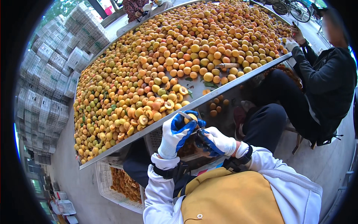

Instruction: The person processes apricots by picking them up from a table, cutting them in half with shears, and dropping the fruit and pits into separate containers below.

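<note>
My left hand (176, 133), in a white glove with blue coated fingers, is wrapped round an apricot (191, 118) just off the table's near edge. A thin, pale strip lies against the fruit, too small to make out. My right hand (215, 142), in a matching glove, is closed close beside it, its fingertips near the fruit. What the right fingers hold is hidden. Just beyond my hands, cut apricot halves (169, 104) lie among whole apricots (156, 69) heaped on the metal-edged table (128, 141).
Below the table at left stands a white crate (106, 185) of apricot halves; another crate (152, 141) is partly hidden beneath my hands. A co-worker (324, 82) sits at right, another person (140, 8) at the far side. Stacked crates (44, 86) rise at left. A knife-like tool (226, 65) lies on the fruit.
</note>
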A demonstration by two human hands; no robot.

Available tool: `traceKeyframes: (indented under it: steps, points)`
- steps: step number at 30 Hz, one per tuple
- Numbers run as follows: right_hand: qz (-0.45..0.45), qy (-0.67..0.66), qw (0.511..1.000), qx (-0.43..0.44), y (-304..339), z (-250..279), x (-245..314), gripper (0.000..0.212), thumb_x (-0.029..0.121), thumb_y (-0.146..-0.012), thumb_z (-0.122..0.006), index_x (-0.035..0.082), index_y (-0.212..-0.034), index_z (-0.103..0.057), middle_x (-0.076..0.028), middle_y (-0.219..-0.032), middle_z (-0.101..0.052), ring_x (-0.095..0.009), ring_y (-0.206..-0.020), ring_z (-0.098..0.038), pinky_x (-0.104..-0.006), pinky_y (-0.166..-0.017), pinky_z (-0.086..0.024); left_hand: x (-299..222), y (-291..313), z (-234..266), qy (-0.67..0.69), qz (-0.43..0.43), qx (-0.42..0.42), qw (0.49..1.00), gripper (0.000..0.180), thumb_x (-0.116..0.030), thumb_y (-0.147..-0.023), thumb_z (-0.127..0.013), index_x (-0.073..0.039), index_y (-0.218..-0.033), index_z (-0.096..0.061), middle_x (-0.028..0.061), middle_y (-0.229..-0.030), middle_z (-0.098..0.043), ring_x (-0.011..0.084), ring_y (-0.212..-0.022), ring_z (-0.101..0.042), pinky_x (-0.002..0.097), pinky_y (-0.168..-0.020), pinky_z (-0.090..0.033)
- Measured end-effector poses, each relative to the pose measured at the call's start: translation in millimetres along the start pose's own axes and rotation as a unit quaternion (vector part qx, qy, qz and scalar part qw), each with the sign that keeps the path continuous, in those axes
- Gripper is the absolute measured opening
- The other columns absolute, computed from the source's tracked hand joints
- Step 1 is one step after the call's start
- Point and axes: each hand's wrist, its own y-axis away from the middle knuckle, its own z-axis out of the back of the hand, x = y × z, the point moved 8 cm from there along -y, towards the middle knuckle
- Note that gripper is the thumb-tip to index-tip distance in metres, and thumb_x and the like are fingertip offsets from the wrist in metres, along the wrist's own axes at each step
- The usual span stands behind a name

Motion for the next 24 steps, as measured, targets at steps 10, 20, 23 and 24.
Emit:
traceKeyframes:
  steps: [10, 20, 23, 24]
  points:
    - [0.127, 0.364, 0.909, -0.158, -1, 13, 27, 0.013, 0.010, -0.101, -0.051, 0.001, -0.093, -0.058, -0.005, -0.070, -0.048, -0.015, -0.069, -0.041, -0.0313, -0.063, -0.041, -10, 9, 1, 0.037, -0.087, -0.034, 0.995, 0.049, -0.004, -0.096, -0.063, 0.007, -0.141, -0.048, 0.0175, -0.117, -0.067, 0.0269, -0.110, -0.067, 0.0373, -0.099, -0.053]
    - [0.078, 0.384, 0.907, -0.154, -1, 16, 26, 0.019, 0.015, -0.104, -0.050, 0.002, -0.094, -0.060, 0.000, -0.071, -0.051, -0.012, -0.070, -0.041, -0.0289, -0.063, -0.040, -23, 5, 17, -0.166, -0.174, -0.085, 0.967, 0.075, 0.005, -0.087, -0.071, 0.002, -0.153, -0.033, 0.0110, -0.115, -0.067, 0.0143, -0.101, -0.065, 0.0285, -0.093, -0.053]
    - [0.073, 0.313, 0.935, -0.152, -5, 22, 13, 0.025, 0.020, -0.107, -0.047, 0.003, -0.094, -0.061, 0.004, -0.072, -0.053, -0.008, -0.069, -0.041, -0.0269, -0.060, -0.039, -10, 5, 12, -0.078, -0.157, -0.107, 0.979, 0.063, 0.004, -0.089, -0.070, 0.005, -0.145, -0.040, 0.0169, -0.111, -0.068, 0.0270, -0.105, -0.069, 0.0363, -0.092, -0.055]
    - [0.081, 0.284, 0.943, -0.156, -5, 21, 12, 0.029, 0.023, -0.108, -0.045, 0.003, -0.094, -0.062, 0.005, -0.072, -0.053, -0.006, -0.067, -0.041, -0.0262, -0.059, -0.038, -6, 4, 9, -0.078, -0.157, -0.108, 0.979, 0.063, 0.004, -0.089, -0.070, 0.005, -0.145, -0.040, 0.0169, -0.111, -0.068, 0.0270, -0.105, -0.069, 0.0363, -0.092, -0.055]
